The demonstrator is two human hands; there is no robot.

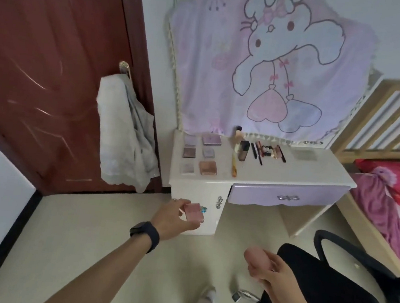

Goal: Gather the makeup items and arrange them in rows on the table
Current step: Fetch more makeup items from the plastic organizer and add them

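Note:
My left hand (174, 219) grips a pink square compact (194, 212) in the air, below and in front of the white dressing table (314, 178). My right hand (272, 273) holds a pink egg-shaped makeup sponge (256, 256) lower down, over the black chair. On the table's left part, several square palettes (198, 153) lie in two columns. A dark bottle (243, 150), a yellow-handled tool (234, 166) and several pencils and lipsticks (269, 152) lie side by side near the middle. A grey flat case (304, 154) lies at the right.
A black office chair (326, 300) stands at the lower right. A dark red door (43, 60) with a pale cloth (126, 138) hanging on its handle is at the left. A bed with pink bedding (386, 200) is at the right. A cartoon cloth (265, 64) hangs behind the table.

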